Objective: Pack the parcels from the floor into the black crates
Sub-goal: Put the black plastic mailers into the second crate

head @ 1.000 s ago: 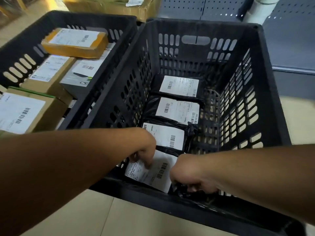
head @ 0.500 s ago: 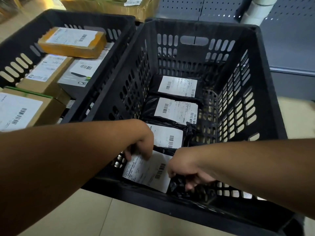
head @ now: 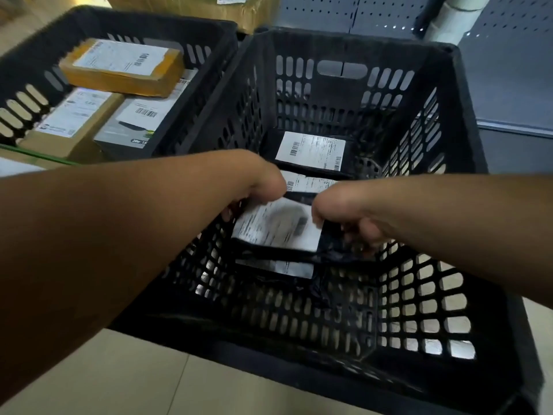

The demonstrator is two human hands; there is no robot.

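Head view: both hands reach deep inside the right black crate [head: 466, 121], whose slotted walls rise high all around and whose right half of floor lies bare. The left hand [head: 263, 187] and right hand [head: 353, 223] pinch opposite edges of a black poly parcel [head: 278, 229], blurred white label up, over another labelled parcel [head: 275, 266]. Two more bagged parcels [head: 311, 151] lie behind, and the neighbouring crate [head: 27, 55] holds cardboard boxes [head: 119, 67].

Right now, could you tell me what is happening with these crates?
A person is packing parcels. Both hands, the left hand and the right hand, grip a black bagged parcel inside the right crate, above other labelled bags lying on its floor. The left crate holds cardboard boxes.
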